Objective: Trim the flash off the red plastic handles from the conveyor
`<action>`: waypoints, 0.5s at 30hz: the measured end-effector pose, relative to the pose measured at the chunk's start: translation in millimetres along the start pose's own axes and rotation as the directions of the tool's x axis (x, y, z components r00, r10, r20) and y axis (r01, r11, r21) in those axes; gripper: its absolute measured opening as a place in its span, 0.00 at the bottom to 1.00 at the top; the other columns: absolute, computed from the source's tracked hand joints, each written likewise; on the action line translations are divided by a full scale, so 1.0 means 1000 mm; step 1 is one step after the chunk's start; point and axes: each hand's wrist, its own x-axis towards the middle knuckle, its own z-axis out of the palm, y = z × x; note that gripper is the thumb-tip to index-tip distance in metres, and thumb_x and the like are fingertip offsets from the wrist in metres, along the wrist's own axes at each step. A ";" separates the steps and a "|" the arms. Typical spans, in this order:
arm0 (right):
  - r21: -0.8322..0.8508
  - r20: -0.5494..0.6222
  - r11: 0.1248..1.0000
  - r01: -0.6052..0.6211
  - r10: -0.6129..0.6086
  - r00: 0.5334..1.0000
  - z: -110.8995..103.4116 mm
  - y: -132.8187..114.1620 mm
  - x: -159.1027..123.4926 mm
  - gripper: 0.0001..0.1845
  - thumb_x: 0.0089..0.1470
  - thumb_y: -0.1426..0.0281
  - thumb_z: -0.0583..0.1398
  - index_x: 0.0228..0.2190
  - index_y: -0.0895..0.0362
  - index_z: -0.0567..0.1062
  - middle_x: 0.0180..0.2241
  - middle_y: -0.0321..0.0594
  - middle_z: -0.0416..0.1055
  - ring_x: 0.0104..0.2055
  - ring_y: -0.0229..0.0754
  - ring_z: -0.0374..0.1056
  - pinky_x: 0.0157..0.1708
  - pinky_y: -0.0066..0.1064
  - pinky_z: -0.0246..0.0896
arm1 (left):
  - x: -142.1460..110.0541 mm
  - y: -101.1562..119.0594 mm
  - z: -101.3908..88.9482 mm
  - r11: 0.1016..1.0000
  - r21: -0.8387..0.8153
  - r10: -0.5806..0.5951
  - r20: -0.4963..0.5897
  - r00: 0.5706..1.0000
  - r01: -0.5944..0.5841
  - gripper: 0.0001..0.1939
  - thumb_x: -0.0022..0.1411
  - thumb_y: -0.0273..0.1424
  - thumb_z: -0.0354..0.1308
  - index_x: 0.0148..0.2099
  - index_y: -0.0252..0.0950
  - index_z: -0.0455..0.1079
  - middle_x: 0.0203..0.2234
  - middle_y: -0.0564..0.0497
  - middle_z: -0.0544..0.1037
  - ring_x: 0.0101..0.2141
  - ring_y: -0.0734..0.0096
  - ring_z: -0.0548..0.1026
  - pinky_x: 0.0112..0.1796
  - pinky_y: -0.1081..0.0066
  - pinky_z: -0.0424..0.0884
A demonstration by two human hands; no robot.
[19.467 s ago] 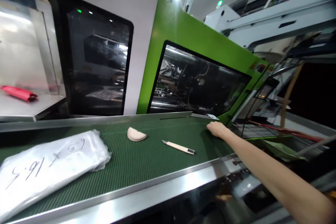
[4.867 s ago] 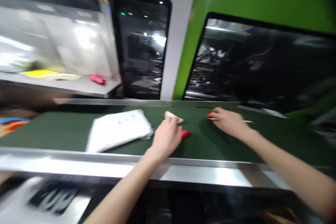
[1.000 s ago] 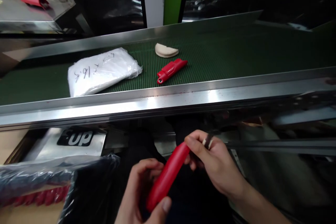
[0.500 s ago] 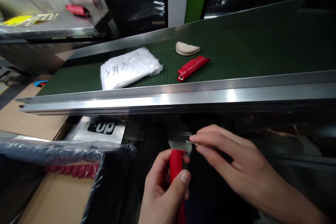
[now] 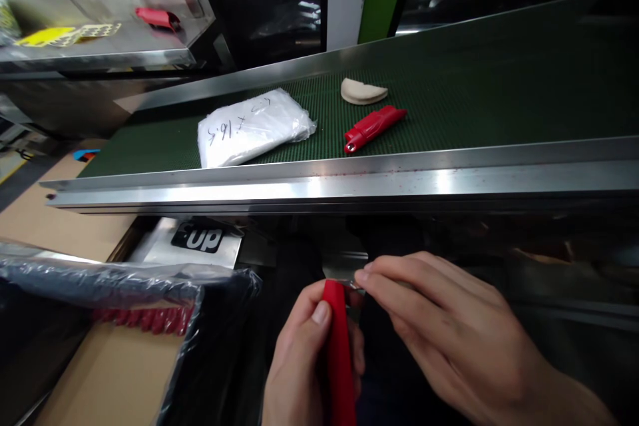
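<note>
My left hand (image 5: 304, 359) grips a long red plastic part (image 5: 338, 353), held upright below the conveyor's front rail. My right hand (image 5: 449, 333) pinches a small knife; only the blade tip (image 5: 355, 285) shows, touching the top end of the red part. On the green conveyor belt (image 5: 474, 93) lie a second red plastic part (image 5: 372, 128), a beige half-round piece (image 5: 362, 91) just behind it, and a white plastic bag (image 5: 252, 128) with handwritten numbers to the left.
A steel rail (image 5: 349, 180) edges the belt. At lower left a cardboard box lined with dark plastic film (image 5: 130, 279) holds several red parts (image 5: 142, 318). A steel shelf (image 5: 100, 46) at upper left carries another red part (image 5: 157, 16) and yellow sheets.
My right hand has closed in on the top of the red part, bringing the blade tip against it. The view has shifted slightly; the items on the belt have stayed put.
</note>
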 end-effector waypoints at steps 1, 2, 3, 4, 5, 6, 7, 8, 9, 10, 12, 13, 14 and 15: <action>0.003 -0.005 1.000 0.008 -0.008 1.000 0.000 0.000 0.000 0.22 0.56 0.85 0.55 0.52 0.65 0.69 0.46 0.50 0.69 0.45 0.44 0.65 0.41 0.38 0.65 | 0.000 0.000 0.000 1.000 -0.009 0.000 0.006 1.000 0.000 0.17 0.66 0.44 0.50 0.47 0.36 0.65 0.18 0.52 0.69 0.16 0.78 0.59 0.18 0.79 0.57; 0.006 -0.004 1.000 0.014 -0.014 1.000 0.000 0.000 0.001 0.22 0.56 0.85 0.55 0.52 0.65 0.69 0.46 0.50 0.69 0.45 0.44 0.65 0.41 0.38 0.65 | 0.000 0.000 0.000 1.000 -0.015 0.000 0.011 1.000 0.000 0.17 0.66 0.44 0.50 0.47 0.36 0.65 0.18 0.52 0.69 0.16 0.78 0.60 0.19 0.80 0.57; 0.007 0.001 1.000 0.012 -0.012 1.000 0.000 0.000 0.001 0.22 0.56 0.85 0.55 0.52 0.65 0.70 0.46 0.50 0.69 0.44 0.44 0.65 0.40 0.38 0.64 | 0.000 -0.001 0.000 1.000 -0.018 0.002 0.015 1.000 -0.001 0.17 0.66 0.44 0.50 0.47 0.36 0.65 0.18 0.52 0.69 0.16 0.78 0.60 0.19 0.80 0.57; 0.005 0.007 1.000 0.006 -0.006 1.000 0.000 0.000 0.001 0.21 0.57 0.84 0.55 0.52 0.65 0.70 0.46 0.49 0.69 0.44 0.43 0.65 0.40 0.38 0.64 | 0.000 -0.001 0.000 1.000 -0.017 0.003 0.018 1.000 -0.003 0.17 0.66 0.44 0.50 0.47 0.36 0.65 0.18 0.52 0.69 0.16 0.78 0.60 0.19 0.80 0.57; 0.002 0.012 1.000 0.002 -0.002 1.000 0.000 0.000 0.001 0.21 0.57 0.84 0.55 0.52 0.64 0.70 0.46 0.49 0.69 0.44 0.43 0.65 0.40 0.38 0.64 | 0.000 -0.001 -0.001 1.000 -0.014 0.005 0.019 1.000 -0.005 0.17 0.66 0.44 0.50 0.46 0.36 0.65 0.18 0.52 0.69 0.16 0.78 0.60 0.18 0.80 0.57; -0.002 0.015 1.000 0.000 0.000 1.000 0.000 0.000 0.001 0.21 0.57 0.83 0.55 0.52 0.64 0.70 0.46 0.48 0.69 0.44 0.43 0.64 0.41 0.38 0.63 | 0.000 -0.001 -0.001 1.000 -0.011 0.006 0.021 1.000 -0.006 0.17 0.66 0.44 0.50 0.46 0.36 0.65 0.18 0.52 0.69 0.16 0.78 0.60 0.18 0.80 0.57; -0.006 0.016 1.000 0.002 -0.002 1.000 0.000 0.000 0.000 0.21 0.58 0.83 0.55 0.53 0.64 0.70 0.47 0.48 0.69 0.44 0.43 0.64 0.41 0.38 0.63 | 0.001 -0.001 -0.001 1.000 -0.009 0.005 0.020 1.000 -0.005 0.17 0.66 0.44 0.51 0.46 0.36 0.65 0.18 0.52 0.69 0.16 0.78 0.60 0.18 0.80 0.57; -0.007 0.015 1.000 0.006 -0.006 1.000 0.000 0.001 0.000 0.21 0.57 0.83 0.55 0.53 0.64 0.69 0.47 0.48 0.69 0.44 0.43 0.64 0.41 0.38 0.63 | 0.001 -0.001 -0.001 1.000 -0.008 0.003 0.019 1.000 -0.003 0.17 0.66 0.44 0.51 0.46 0.36 0.65 0.18 0.52 0.69 0.16 0.78 0.60 0.18 0.80 0.57; -0.006 0.013 1.000 0.011 -0.011 1.000 0.000 0.001 0.000 0.21 0.57 0.83 0.56 0.53 0.64 0.69 0.47 0.48 0.69 0.44 0.43 0.64 0.41 0.38 0.63 | 0.001 -0.001 -0.002 1.000 -0.008 0.001 0.019 1.000 -0.001 0.17 0.65 0.45 0.51 0.46 0.36 0.65 0.18 0.52 0.69 0.15 0.78 0.60 0.18 0.80 0.57; -0.005 0.013 1.000 0.015 -0.015 1.000 0.000 0.001 0.000 0.22 0.57 0.83 0.56 0.53 0.65 0.69 0.47 0.49 0.69 0.44 0.44 0.64 0.41 0.38 0.63 | 0.001 -0.001 -0.002 1.000 -0.006 0.001 0.018 1.000 0.000 0.18 0.65 0.45 0.51 0.46 0.35 0.65 0.18 0.52 0.69 0.15 0.78 0.60 0.18 0.79 0.57; -0.002 0.016 1.000 0.011 -0.011 1.000 0.000 0.001 0.000 0.21 0.57 0.83 0.56 0.53 0.64 0.69 0.47 0.49 0.70 0.44 0.44 0.64 0.41 0.38 0.63 | 0.001 -0.001 -0.002 1.000 -0.001 0.003 0.018 1.000 -0.003 0.18 0.65 0.45 0.51 0.46 0.36 0.66 0.18 0.52 0.69 0.15 0.78 0.60 0.18 0.79 0.57; -0.001 0.018 1.000 0.007 -0.007 1.000 0.000 0.001 0.000 0.21 0.57 0.83 0.56 0.53 0.64 0.69 0.47 0.49 0.70 0.44 0.44 0.64 0.41 0.38 0.63 | 0.002 -0.001 -0.002 1.000 0.003 0.006 0.017 1.000 -0.006 0.17 0.65 0.45 0.51 0.45 0.36 0.66 0.18 0.52 0.69 0.15 0.78 0.60 0.18 0.79 0.57; -0.003 0.021 1.000 0.006 -0.005 1.000 0.000 0.001 0.000 0.21 0.57 0.83 0.56 0.53 0.64 0.69 0.47 0.49 0.70 0.44 0.44 0.65 0.41 0.38 0.63 | 0.002 -0.001 -0.001 1.000 0.005 0.009 0.016 1.000 -0.009 0.17 0.66 0.44 0.50 0.45 0.36 0.66 0.18 0.52 0.69 0.15 0.78 0.60 0.18 0.79 0.57; -0.006 0.024 1.000 0.005 -0.005 1.000 0.001 0.001 -0.001 0.22 0.57 0.83 0.56 0.53 0.64 0.69 0.47 0.49 0.70 0.44 0.44 0.65 0.41 0.38 0.63 | 0.002 -0.001 -0.001 1.000 0.008 0.010 0.014 1.000 -0.010 0.17 0.66 0.44 0.50 0.45 0.36 0.66 0.18 0.52 0.69 0.15 0.78 0.60 0.18 0.79 0.57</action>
